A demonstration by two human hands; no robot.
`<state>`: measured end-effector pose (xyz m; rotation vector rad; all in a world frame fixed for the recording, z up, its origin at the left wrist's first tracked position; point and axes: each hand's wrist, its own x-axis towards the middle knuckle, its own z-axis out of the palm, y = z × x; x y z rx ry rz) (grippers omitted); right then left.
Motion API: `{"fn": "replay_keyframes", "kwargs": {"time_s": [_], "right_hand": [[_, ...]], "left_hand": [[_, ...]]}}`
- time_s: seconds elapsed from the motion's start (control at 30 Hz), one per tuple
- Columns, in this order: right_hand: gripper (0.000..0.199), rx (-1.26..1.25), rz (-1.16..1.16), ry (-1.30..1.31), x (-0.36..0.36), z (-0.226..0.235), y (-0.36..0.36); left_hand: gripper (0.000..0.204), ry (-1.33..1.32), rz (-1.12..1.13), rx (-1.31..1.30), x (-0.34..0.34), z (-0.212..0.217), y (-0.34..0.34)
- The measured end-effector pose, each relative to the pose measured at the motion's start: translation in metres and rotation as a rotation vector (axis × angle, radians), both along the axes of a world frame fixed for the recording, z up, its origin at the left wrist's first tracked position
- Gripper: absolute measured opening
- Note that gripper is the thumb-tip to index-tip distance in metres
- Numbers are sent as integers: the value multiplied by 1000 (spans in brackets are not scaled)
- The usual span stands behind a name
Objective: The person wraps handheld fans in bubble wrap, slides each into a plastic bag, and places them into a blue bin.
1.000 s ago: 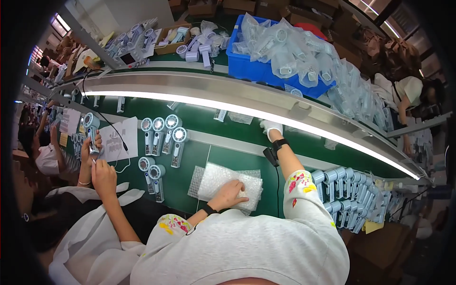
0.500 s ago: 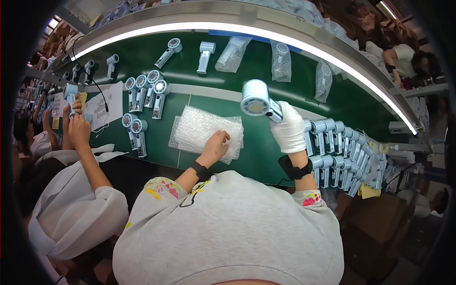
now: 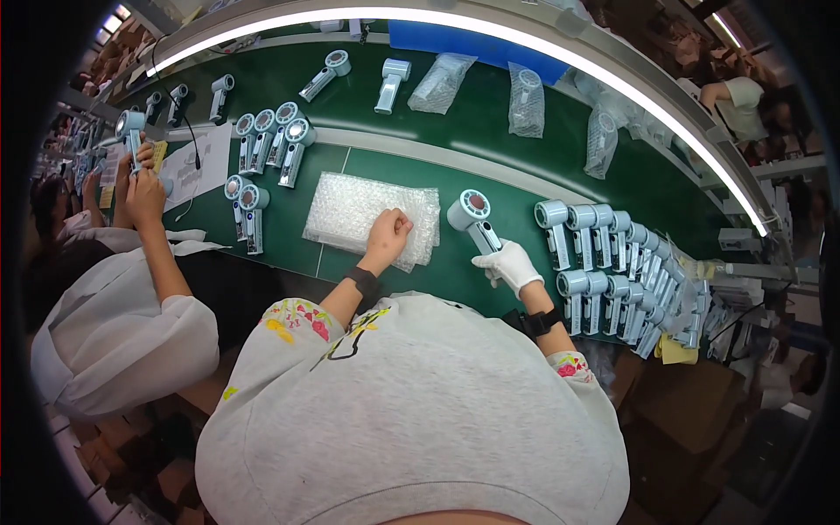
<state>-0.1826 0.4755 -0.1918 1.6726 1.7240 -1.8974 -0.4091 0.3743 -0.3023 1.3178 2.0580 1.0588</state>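
Observation:
My right hand (image 3: pixel 509 263), in a white glove, grips the handle of a pale blue hand-held device (image 3: pixel 471 216) with a round head, held just above the green table. My left hand (image 3: pixel 388 234) is bare and rests with curled fingers on the near right part of a stack of clear bubble-wrap bags (image 3: pixel 367 215). The device sits just right of the stack.
Several more pale blue devices (image 3: pixel 612 258) lie in rows at the right. Others (image 3: pixel 267 140) stand left of the stack. Bagged devices (image 3: pixel 525 98) ride the green conveyor belt (image 3: pixel 455 122) behind. A co-worker in white (image 3: pixel 122 324) sits at my left, hands (image 3: pixel 144 179) holding a device.
My right hand brought the device from the far belt down to just right of the bubble-wrap stack. My left hand stayed on the stack.

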Motion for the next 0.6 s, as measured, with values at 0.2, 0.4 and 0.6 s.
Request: {"fn": "replay_keyframes", "kwargs": {"time_s": [0.2,0.4,0.6], "right_hand": [[35,-32,37,252,-36,-37,-16],[36,352,377,101,-84,-79,-9],[32,579,616,-311,-104,-53,-19]], "left_hand": [[10,-185,93,-18,-8,0,-4],[11,-1094,347,-50,-39,4,-8],[7,-918,301,-44,-31,30,-12]]}}
